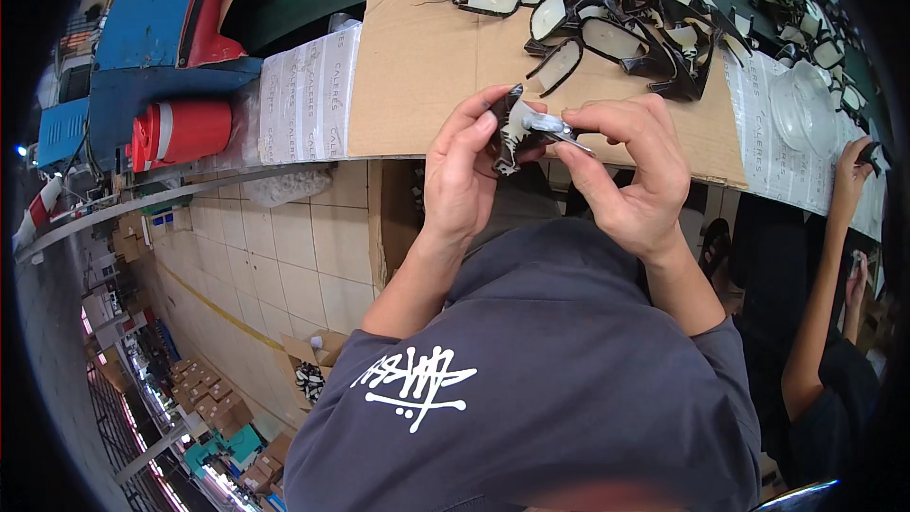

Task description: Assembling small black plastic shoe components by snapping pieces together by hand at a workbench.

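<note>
Free room and obstacles. A bare stretch of cardboard sheet (427,66) on the counter (303,95) lies open ahead of the hands (559,161) — room to reach forward. Beyond it, a dense pile of black-framed mirror parts (645,9) blocks the far right of the sheet. To the right, a clear plastic lid (801,104) and a co-worker's hand (853,166) crowd the counter edge. To the left — a red jug (185,131), well apart.
</note>
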The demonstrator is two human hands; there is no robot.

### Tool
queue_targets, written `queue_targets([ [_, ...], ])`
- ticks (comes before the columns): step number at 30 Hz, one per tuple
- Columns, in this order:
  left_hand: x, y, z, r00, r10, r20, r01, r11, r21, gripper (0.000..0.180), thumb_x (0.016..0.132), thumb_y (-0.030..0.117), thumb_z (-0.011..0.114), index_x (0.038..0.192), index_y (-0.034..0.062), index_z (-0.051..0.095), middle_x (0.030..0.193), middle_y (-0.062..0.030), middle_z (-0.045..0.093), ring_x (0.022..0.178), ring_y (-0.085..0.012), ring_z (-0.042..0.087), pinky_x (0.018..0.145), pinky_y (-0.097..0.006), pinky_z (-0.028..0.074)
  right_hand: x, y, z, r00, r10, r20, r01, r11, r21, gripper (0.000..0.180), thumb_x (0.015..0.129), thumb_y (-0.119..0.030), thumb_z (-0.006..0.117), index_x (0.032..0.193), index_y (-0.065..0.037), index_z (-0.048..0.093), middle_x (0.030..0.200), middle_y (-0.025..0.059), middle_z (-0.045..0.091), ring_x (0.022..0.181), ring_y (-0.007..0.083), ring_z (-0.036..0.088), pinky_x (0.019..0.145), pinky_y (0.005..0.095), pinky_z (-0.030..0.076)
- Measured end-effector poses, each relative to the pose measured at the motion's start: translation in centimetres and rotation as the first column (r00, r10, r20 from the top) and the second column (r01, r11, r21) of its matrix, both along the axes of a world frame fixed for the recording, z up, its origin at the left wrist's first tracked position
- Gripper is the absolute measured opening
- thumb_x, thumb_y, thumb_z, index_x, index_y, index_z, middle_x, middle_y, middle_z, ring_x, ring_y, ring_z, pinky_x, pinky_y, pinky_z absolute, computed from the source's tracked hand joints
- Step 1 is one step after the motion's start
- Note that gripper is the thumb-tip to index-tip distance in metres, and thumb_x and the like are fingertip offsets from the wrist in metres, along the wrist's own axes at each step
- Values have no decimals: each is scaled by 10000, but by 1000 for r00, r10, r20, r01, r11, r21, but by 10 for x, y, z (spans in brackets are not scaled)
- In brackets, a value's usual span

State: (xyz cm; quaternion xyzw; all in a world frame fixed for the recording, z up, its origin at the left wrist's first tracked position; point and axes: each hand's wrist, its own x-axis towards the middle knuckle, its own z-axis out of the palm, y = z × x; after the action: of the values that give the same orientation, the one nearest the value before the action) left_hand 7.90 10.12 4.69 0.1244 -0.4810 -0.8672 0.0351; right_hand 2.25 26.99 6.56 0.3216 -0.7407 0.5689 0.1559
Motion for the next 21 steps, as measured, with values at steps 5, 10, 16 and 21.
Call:
queue_targets([
  [5, 2, -1, 5, 998, -54, -38, 55, 998, 29, 426, 953, 99, 408, 1359, -24, 444, 1180, -185, 626, 1063, -240, 635, 936, -365, 525, -3, 1, -1, 986, -59, -158, 69, 996, 62, 264, 692, -10, 765, 939, -65, 690, 901, 40, 710, 770, 186, 611, 702, 286, 415],
  [10, 3, -2, 6, 993, -109, -43, 105, 992, -76, 440, 942, 80, 407, 1366, -32, 446, 1211, -187, 616, 1092, -212, 616, 945, -336, 500, 2, -1, -5, 998, -49, -47, 51, 998, 41, 267, 695, -14, 767, 947, -59, 692, 902, 36, 710, 768, 190, 605, 700, 292, 422],
  [16, 1, -4, 0, 990, -114, -82, 98, 980, -172, 423, 946, 59, 389, 1351, -35, 466, 1223, -192, 611, 1098, -209, 617, 933, -313, 493, 7, 0, -3, 986, 31, 162, -28, 999, -20, 244, 702, -22, 768, 936, -46, 703, 896, 30, 706, 755, 186, 555, 665, 294, 442],
  [21, -3, -6, 1, 993, -63, -104, 49, 989, -136, 422, 939, 40, 383, 1345, -47, 461, 1205, -197, 614, 1092, -274, 634, 939, -353, 507, 10, 7, 3, 967, 73, 243, -62, 997, -53, 242, 700, -17, 767, 934, -45, 712, 881, 29, 702, 737, 177, 534, 627, 283, 445],
])
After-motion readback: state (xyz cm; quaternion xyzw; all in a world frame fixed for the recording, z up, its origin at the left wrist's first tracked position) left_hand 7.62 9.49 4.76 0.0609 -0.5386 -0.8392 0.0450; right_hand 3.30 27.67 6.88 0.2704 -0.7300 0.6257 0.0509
